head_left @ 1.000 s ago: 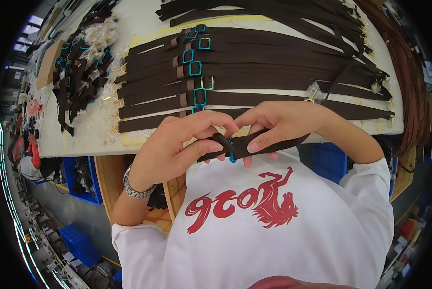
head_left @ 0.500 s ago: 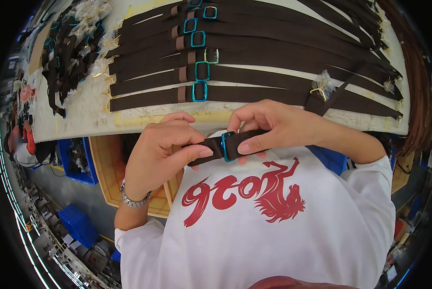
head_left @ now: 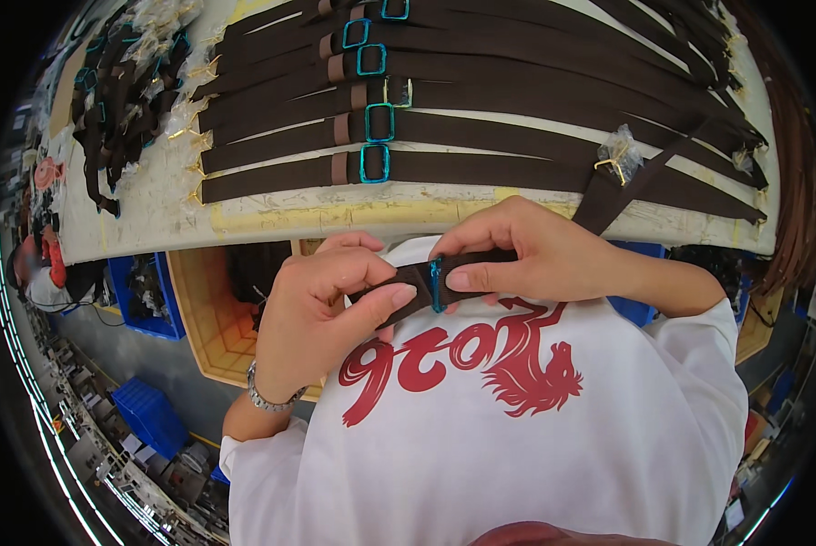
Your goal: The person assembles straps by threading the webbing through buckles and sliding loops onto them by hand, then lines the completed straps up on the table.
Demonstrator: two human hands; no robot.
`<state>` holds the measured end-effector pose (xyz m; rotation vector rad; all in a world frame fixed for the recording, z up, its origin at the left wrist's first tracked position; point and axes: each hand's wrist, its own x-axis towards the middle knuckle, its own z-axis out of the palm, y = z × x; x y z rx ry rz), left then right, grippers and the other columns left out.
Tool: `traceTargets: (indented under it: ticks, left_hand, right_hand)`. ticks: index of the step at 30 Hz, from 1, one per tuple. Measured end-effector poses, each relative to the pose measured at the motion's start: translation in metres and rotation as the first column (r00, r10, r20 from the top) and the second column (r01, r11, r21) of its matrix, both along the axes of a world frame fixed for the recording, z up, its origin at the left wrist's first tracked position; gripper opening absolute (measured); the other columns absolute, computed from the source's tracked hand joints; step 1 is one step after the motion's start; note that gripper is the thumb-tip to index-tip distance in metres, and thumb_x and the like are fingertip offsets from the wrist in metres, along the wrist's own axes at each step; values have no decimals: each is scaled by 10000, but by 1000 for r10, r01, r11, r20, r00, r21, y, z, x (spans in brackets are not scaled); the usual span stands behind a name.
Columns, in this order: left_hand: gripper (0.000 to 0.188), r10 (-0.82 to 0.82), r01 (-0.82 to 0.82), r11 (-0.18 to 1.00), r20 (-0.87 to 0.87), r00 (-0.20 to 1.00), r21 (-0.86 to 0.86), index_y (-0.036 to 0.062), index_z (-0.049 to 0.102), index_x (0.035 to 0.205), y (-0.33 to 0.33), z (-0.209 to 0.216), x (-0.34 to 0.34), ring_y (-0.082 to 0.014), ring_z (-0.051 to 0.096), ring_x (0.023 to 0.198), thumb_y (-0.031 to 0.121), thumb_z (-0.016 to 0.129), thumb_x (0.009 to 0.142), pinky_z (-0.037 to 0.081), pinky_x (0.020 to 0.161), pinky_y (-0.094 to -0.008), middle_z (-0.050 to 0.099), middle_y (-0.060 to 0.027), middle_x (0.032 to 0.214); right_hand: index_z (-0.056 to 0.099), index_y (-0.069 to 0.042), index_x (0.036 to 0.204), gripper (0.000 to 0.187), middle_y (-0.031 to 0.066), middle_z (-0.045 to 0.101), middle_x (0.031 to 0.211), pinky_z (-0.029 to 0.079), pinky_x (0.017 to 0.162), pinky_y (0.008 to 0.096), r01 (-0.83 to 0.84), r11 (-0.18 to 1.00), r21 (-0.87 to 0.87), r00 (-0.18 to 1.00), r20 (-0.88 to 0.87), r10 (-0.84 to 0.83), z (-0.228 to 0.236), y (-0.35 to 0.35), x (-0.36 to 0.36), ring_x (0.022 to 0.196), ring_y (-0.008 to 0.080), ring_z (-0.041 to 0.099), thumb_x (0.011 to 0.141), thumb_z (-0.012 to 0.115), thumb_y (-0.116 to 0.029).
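Over my white shirt, both hands pinch a dark brown webbing strap (head_left: 417,275) just past the near table edge. My left hand (head_left: 321,309), with a metal watch band at its wrist, closes thumb and fingers on the strap's left part. To the right, my right hand (head_left: 540,250) is closed on the strap, thumb lying on top. Between them a blue-filmed slide buckle (head_left: 436,284) sits on the strap, seen nearly edge-on. A strap length (head_left: 608,196) runs from behind my right hand onto the table; whether it is the same piece, I cannot tell.
Several dark straps with buckles (head_left: 374,164) lie side by side on the white table (head_left: 271,220). At the left is a heap of straps and plastic wrap (head_left: 126,109). Below stand a wooden box (head_left: 203,314) and blue crates (head_left: 148,420). Brown strips (head_left: 785,182) hang at the right.
The buckle has turned from facing up to nearly edge-on and shifted slightly right. My left hand has moved a little right and down; both hands keep their hold.
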<state>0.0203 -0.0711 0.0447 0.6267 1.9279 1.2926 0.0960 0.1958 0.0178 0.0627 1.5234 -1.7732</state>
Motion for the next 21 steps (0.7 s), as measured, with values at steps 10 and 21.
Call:
traceTargets:
  ticks: [10,21]
  left_hand:
    - [107,-12,12,1000,24,1000,-12,14,773,895,11,-9,14,-116,574,659,90,770,971,477,1085,-403,706,-44,607]
    - [97,-453,455,890,-123,883,-15,-18,709,916,17,-2,-18,-218,517,665,52,732,980,490,840,-393,609,-55,695]
  right_hand:
    - [752,30,1175,226,68,786,975,554,780,296,120,993,-13,985,-123,-120,-5,-6,13,819,109,667,1031,732,-143]
    - [709,16,1232,249,75,782,1019,557,878,308,50,998,39,929,-367,-33,-20,-6,23,913,132,699,996,721,-61]
